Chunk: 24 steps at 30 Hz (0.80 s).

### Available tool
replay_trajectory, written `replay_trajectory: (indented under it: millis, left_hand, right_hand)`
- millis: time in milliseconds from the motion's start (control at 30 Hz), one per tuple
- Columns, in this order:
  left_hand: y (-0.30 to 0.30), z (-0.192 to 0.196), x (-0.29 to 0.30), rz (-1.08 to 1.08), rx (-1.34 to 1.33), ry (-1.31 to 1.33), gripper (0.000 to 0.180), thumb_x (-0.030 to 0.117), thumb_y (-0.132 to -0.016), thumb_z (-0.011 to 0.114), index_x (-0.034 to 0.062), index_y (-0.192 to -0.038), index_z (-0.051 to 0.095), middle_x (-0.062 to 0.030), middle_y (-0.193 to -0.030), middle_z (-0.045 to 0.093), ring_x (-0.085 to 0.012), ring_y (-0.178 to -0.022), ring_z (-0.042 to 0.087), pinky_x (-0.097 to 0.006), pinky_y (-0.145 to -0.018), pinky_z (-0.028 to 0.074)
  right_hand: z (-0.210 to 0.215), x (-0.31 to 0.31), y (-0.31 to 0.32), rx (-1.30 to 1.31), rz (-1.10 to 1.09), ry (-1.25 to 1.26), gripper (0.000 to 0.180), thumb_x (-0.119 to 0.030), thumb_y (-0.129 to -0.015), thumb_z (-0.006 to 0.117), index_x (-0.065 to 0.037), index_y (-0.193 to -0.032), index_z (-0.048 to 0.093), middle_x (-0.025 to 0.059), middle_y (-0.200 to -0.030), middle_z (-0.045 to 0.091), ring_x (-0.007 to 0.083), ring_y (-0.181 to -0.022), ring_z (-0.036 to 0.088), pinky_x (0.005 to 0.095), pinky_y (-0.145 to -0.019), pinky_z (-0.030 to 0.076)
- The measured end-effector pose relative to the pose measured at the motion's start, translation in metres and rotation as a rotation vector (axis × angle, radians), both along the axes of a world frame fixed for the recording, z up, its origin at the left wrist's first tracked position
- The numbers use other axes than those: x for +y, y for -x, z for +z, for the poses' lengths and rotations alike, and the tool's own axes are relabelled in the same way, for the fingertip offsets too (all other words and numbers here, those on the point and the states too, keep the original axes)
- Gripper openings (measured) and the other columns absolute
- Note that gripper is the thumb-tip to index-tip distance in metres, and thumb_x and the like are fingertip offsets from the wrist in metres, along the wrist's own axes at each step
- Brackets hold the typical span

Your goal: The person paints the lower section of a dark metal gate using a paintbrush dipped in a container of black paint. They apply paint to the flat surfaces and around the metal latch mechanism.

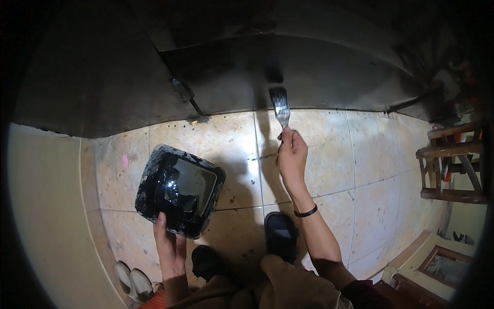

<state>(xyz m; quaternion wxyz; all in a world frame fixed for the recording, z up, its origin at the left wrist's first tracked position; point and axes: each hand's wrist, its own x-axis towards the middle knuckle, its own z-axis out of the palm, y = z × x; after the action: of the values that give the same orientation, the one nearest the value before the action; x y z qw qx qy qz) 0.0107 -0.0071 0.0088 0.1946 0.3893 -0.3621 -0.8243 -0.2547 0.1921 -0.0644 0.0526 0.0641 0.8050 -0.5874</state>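
My left hand (171,252) grips the near edge of a square paint container (146,177), its thumb over the rim. Glossy black paint (180,193) lies inside, and dried grey and black smears coat the rim. In my right hand (293,154) is a paintbrush (280,103), held by its handle with the bristles pointing away from me. The bristles look dark with paint and are close to a dark metal door (329,82); whether they touch it I cannot tell. A latch bolt (182,90) sits low on the door's left part.
Speckled beige floor tiles (324,154) lie below, with my dark shoes (281,234) on them. A wooden stool (453,159) stands at the right. Pale shoes (134,280) rest by the left wall (43,195). A framed wooden item (445,265) is at the lower right.
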Motion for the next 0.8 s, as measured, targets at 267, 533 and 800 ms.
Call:
replay_trajectory:
  millis: [267, 533, 800]
  left_hand:
    - [0.000, -0.001, -0.001, 0.007, -0.020, -0.004, 0.059, 0.040, -0.101, 0.061, 0.0069, -0.147, 0.045, -0.0087, -0.146, 0.053, -0.0260, -0.132, 0.053, -0.045, -0.113, 0.043]
    - [-0.002, -0.016, -0.008, 0.006, 0.038, 0.009, 0.056, 0.039, -0.102, 0.059, 0.0062, -0.145, 0.047, -0.0083, -0.144, 0.055, -0.0258, -0.130, 0.054, -0.045, -0.113, 0.042]
    - [-0.008, -0.025, -0.015, -0.030, 0.079, -0.016, 0.055, 0.040, -0.103, 0.055, 0.0047, -0.144, 0.048, -0.0087, -0.142, 0.056, -0.0249, -0.132, 0.053, -0.043, -0.113, 0.041]
  right_hand:
    - [-0.016, -0.012, 0.024, 0.019, -0.001, 0.028, 0.039, -0.027, -0.105, 0.051, 0.004, -0.086, 0.066, 0.0193, -0.073, 0.064, 0.0286, -0.070, 0.060, 0.0406, -0.071, 0.047]
    - [-0.046, -0.010, 0.021, -0.090, 0.023, 0.008, 0.040, -0.027, -0.106, 0.049, 0.005, -0.086, 0.063, 0.0167, -0.069, 0.061, 0.0224, -0.068, 0.056, 0.0386, -0.068, 0.046]
    - [-0.052, -0.029, 0.004, -0.104, -0.016, -0.006, 0.040, -0.028, -0.107, 0.047, 0.004, -0.088, 0.062, 0.0164, -0.071, 0.063, 0.0246, -0.065, 0.059, 0.0397, -0.067, 0.047]
